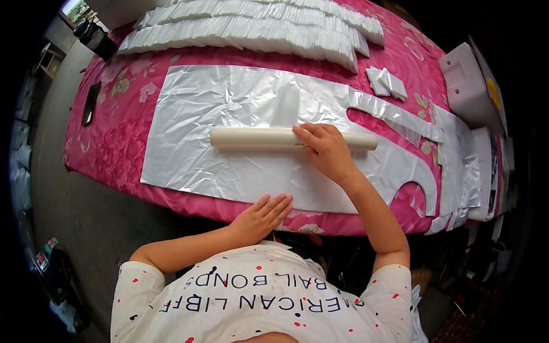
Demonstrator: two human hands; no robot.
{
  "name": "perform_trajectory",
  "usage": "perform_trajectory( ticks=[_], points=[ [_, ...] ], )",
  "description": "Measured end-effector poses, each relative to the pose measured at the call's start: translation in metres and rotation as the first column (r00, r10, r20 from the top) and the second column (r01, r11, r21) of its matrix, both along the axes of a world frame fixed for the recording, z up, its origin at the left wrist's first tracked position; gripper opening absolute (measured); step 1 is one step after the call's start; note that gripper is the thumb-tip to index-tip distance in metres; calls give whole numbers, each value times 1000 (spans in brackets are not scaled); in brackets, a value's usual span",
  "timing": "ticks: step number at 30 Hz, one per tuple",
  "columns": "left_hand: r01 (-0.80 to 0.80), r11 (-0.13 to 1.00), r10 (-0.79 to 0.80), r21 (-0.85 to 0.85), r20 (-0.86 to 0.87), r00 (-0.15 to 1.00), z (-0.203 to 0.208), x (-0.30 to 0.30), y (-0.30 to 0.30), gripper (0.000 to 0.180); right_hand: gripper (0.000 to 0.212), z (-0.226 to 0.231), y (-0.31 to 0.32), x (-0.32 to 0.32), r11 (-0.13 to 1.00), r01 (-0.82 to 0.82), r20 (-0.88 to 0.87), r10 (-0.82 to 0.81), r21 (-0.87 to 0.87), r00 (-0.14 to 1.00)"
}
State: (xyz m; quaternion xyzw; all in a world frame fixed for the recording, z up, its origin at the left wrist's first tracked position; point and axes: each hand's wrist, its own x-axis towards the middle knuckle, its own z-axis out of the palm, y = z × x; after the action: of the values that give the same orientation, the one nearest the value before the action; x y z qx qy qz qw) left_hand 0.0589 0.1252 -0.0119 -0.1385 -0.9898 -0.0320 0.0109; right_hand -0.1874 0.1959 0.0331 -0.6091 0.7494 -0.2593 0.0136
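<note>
A flat sheet of shiny white plastic (200, 108), shaped like a disposable apron with curved cut-outs and straps at its right end, lies creased across the table. On top of it rests a cream-coloured tube (251, 138), lying roughly left to right. My right hand (326, 150) is closed over the tube right of its middle, fingers curled on its upper side. My left hand (263, 217) lies flat with fingers stretched out at the sheet's near edge, touching the plastic and holding nothing.
Rows of folded white plastic packets (246, 34) line the table's far side. A few loose packets (386, 83) lie nearer. A white box (460, 74) and more plastic sheets (457, 160) sit at the right. A phone (91, 103) and a dark bottle (94, 39) rest on the pink flowered tablecloth (123, 143).
</note>
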Motion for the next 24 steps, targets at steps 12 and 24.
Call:
perform_trajectory(
  ticks=[12,24],
  points=[
    [107,972,-101,210,-40,994,8,5,-22,53,52,-10,-57,-45,982,137,-131,-154,-134,979],
    [315,879,-278,358,-151,949,22,12,-60,31,48,-9,29,68,951,-306,124,298,51,946]
  ],
)
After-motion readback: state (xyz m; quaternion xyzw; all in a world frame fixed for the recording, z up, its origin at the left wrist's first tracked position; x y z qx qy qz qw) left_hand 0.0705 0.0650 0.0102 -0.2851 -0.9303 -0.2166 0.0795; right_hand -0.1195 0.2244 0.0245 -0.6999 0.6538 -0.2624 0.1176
